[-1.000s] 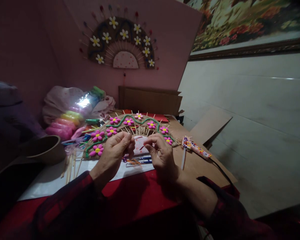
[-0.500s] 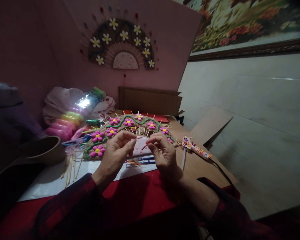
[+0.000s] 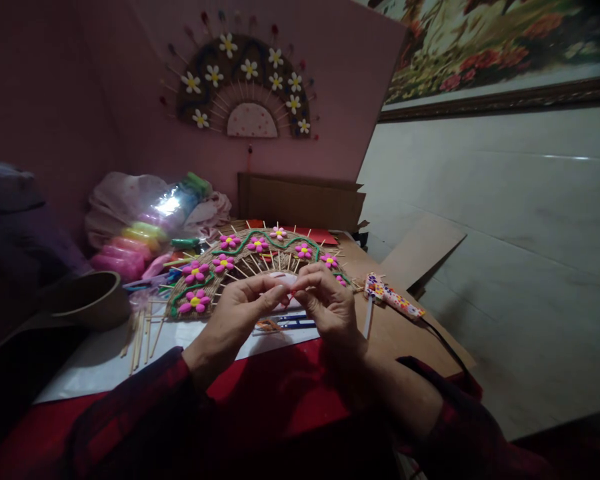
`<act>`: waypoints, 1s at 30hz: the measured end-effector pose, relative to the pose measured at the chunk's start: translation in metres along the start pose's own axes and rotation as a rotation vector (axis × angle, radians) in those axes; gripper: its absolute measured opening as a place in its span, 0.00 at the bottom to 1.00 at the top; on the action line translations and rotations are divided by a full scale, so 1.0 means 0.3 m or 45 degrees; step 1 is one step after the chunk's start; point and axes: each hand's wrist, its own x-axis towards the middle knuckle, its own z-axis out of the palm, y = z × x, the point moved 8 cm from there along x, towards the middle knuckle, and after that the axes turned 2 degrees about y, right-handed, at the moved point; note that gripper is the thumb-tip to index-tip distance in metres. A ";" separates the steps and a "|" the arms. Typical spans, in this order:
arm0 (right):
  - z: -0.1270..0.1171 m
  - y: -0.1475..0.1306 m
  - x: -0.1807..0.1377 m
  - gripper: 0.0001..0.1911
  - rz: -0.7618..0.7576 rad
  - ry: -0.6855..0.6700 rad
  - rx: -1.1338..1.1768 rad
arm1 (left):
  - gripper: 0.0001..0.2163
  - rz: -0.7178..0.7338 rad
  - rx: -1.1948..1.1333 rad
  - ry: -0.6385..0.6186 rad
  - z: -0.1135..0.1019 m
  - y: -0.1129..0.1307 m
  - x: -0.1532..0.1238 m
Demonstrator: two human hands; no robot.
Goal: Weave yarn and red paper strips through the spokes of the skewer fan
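Observation:
My left hand [image 3: 245,320] and my right hand [image 3: 330,310] meet at the fingertips over the fan's inner half-circle. Both are closed in a pinch on a thin red cord [image 3: 293,292]; most of it is hidden by the fingers. Behind them lies a fan-shaped decoration [image 3: 240,247] wrapped in twine, with pink flowers, a green wavy strip and small wooden sticks around its edge. Under my fingers, blue-handled tools [image 3: 297,322] and an orange strand [image 3: 270,325] rest on white paper.
A patterned glue gun [image 3: 393,297] with a black cable lies at the right. Loose wooden sticks [image 3: 140,337] and a cardboard ring [image 3: 93,300] are on the left, before bagged coloured clay [image 3: 145,233]. A similar finished-looking fan [image 3: 200,80] hangs behind.
My hands were slightly apart with strands of the cord showing between them. The left fingers have moved right, so both sets of fingertips now come together.

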 end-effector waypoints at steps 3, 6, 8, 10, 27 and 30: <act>0.000 -0.009 0.000 0.05 -0.043 0.005 -0.032 | 0.07 -0.067 -0.058 -0.047 0.009 -0.026 0.000; -0.003 -0.015 -0.001 0.06 -0.054 0.028 -0.087 | 0.06 -0.122 -0.101 -0.039 0.003 -0.047 -0.001; -0.005 -0.019 -0.002 0.07 -0.062 0.038 -0.108 | 0.07 -0.142 -0.127 -0.036 0.004 -0.051 -0.003; -0.005 -0.022 -0.003 0.08 -0.070 0.040 -0.117 | 0.07 -0.153 -0.150 -0.032 0.009 -0.049 -0.004; -0.008 -0.018 -0.026 0.05 -0.091 0.112 -0.294 | 0.07 -0.448 -0.627 -0.124 0.065 -0.070 -0.019; -0.014 -0.007 -0.029 0.11 -0.044 0.130 -0.274 | 0.07 -0.426 -0.602 -0.131 0.064 -0.069 -0.019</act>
